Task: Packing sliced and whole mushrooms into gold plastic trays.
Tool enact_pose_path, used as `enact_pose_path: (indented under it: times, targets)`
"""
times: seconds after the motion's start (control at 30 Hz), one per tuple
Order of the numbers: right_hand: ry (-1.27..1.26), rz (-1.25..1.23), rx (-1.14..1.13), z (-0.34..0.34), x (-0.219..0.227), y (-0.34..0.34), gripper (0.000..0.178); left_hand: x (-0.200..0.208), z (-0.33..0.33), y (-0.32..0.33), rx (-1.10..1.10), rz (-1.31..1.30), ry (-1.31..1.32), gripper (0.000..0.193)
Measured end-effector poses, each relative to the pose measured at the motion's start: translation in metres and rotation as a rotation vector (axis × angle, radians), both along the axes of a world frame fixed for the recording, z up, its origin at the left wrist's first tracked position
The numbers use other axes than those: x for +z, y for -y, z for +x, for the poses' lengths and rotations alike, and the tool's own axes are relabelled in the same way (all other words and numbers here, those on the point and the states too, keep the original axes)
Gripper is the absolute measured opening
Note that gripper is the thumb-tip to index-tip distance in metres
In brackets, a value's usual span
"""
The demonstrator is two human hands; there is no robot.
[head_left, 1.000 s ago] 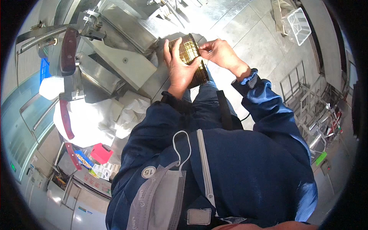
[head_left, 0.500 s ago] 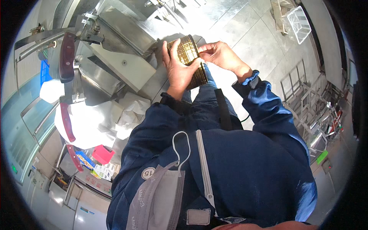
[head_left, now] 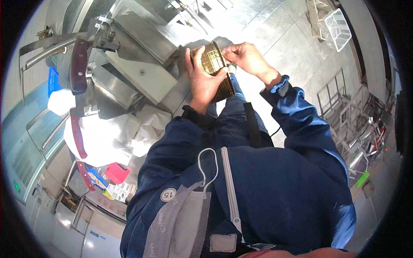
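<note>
A shiny gold block [head_left: 212, 59] with brown, finely layered sides is held up over my legs. It looks ribbed across its face, and I cannot tell its exact kind. My left hand [head_left: 203, 84] is wrapped round it, fingers on the far side and thumb across the face. At its upper right edge my right hand [head_left: 249, 59] pinches thumb and forefinger together. Whatever sits between those fingertips is too small to make out.
Left of me stand metal machines with dark red handles [head_left: 79, 66] and a pale slanted panel [head_left: 142, 73]. White sheeting [head_left: 101, 139] and a pink box [head_left: 117, 173] lie lower left. White baskets [head_left: 334, 30] and metal racks [head_left: 344, 116] stand on the right.
The gold block and both hands sit slightly lower and to the right in the view, and the surroundings have shifted a little too. My grip on the block looks the same.
</note>
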State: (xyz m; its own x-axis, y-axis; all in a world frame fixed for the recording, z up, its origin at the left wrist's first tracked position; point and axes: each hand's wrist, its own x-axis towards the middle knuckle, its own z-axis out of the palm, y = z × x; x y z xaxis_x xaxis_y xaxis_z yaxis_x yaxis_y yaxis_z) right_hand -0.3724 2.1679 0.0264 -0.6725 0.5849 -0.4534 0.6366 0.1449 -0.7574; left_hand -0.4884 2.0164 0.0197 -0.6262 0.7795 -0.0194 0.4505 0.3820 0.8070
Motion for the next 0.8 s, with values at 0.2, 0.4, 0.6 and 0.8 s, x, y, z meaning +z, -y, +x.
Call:
enact_pose_path:
  times: [0.2,0.4,0.6,0.8]
  targets:
    - [0.029,-0.033,0.011,-0.018,0.007,-0.024,0.027,0.000,0.002,-0.002,0.012,0.028,0.022,0.098]
    - [-0.027,-0.066,0.034,-0.020,0.002,-0.033,0.025,0.004,0.003,-0.004,0.027,0.013,0.073,0.096]
    - [0.110,0.017,0.101,-0.032,0.022,-0.035,0.023,0.008,0.004,-0.004,0.037,-0.001,0.085,0.096]
    - [0.044,-0.171,0.033,-0.028,0.013,-0.036,0.025,0.009,0.004,-0.004,0.041,-0.018,0.140,0.096]
